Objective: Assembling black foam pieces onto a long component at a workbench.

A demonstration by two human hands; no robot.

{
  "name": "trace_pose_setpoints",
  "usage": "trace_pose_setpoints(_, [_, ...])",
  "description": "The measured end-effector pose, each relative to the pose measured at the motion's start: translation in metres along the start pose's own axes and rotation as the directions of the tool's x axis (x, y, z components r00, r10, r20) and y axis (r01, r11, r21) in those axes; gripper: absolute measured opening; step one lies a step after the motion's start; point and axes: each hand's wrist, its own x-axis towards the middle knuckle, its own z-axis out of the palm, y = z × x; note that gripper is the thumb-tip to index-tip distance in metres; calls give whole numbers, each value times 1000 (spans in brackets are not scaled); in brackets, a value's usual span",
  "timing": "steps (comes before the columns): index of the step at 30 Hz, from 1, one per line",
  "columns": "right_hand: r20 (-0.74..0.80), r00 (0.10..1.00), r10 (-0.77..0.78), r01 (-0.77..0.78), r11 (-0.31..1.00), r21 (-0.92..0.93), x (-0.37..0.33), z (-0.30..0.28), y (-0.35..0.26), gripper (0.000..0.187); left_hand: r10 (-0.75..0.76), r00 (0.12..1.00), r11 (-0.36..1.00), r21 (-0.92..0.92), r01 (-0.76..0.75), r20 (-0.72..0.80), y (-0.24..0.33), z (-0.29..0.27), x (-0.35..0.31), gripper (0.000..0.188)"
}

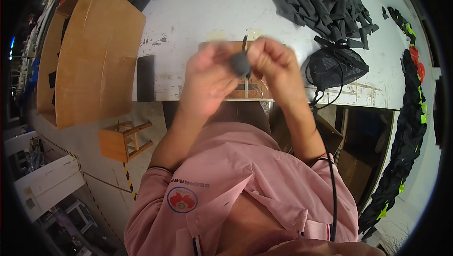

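Observation:
Between my hands, over the near edge of the white table, is a small dark grey fabric piece (pixel 240 64). My left hand (pixel 207 74) is closed at its left side, the fingers blurred by motion. Curled and pinched, my right hand (pixel 276 62) grips at the piece's right edge. A thin dark pointed spike (pixel 245 44) sticks up just behind the piece; its lower part is hidden. Below my hands lies a brown wooden board (pixel 236 92) at the table edge, partly covered by them.
A big pile of dark grey fabric strips (pixel 318 6) lies at the far right. Nearer is a black mesh pouch (pixel 347 70) with a cord. At left stand an open cardboard box (pixel 101 58), a flat dark strip (pixel 146 78) and a wooden stool (pixel 113 143). Black garments (pixel 406 128) hang at right.

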Motion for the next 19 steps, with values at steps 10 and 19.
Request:
trace_pose_setpoints(10, [184, 929, 322, -368, 860, 353, 29, -32, 59, 21, -239, 940, 798, -502, 333, 243, -38, -73, 49, 21])
trace_pose_setpoints(19, [304, 953, 6, -47, 991, 128, 43, -42, 43, 21, 106, 994, 885, 454, -100, 12, -15, -3, 31, 41])
